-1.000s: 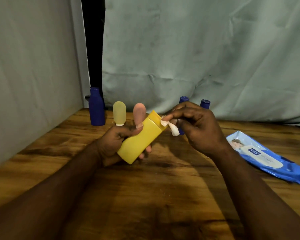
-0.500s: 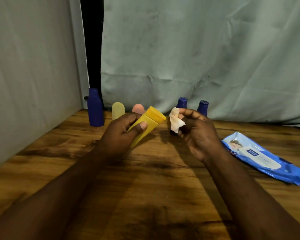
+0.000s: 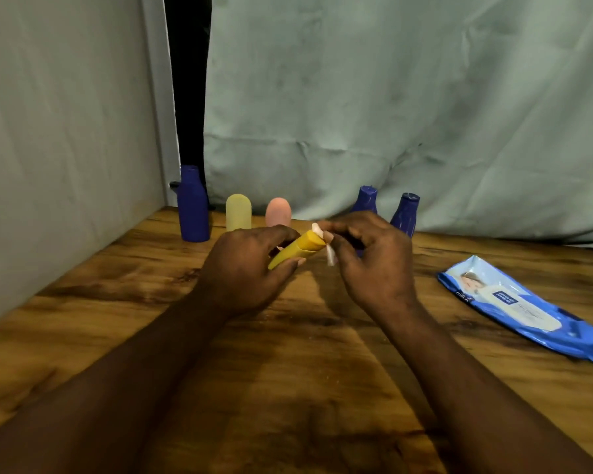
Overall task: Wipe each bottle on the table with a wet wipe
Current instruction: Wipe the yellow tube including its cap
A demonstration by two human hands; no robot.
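Left hand (image 3: 247, 268) grips the yellow bottle (image 3: 295, 251), fingers curled round its lower body and thumb underneath. The bottle is held off the surface (image 3: 288, 388) and tilted, with the cap end up and pointing toward the right hand (image 3: 374, 265). Most of the bottle is hidden by the left hand; only the upper part shows.

The right hand pinches a small white wipe (image 3: 330, 256) between thumb and fingertips. The wipe sits right at the bottle's cap end, touching it, and a bit of it hangs down below the fingers. The frame is motion-blurred there, so I cannot tell exactly how the wipe is folded.

In a row at the back of the surface, all upright: a tall blue bottle (image 3: 193, 205) at far left, a pale bottle (image 3: 238, 212) just beside it, then a pink bottle (image 3: 278, 212). Right of those are a mid blue bottle (image 3: 365, 200), its lower part hidden behind the right hand, and an end blue bottle (image 3: 406, 213) near it.

A blue wipe pack (image 3: 521, 306) lies flat on the right side of the surface, well apart from the hands. Grey cloth (image 3: 391, 97) hangs behind the row.
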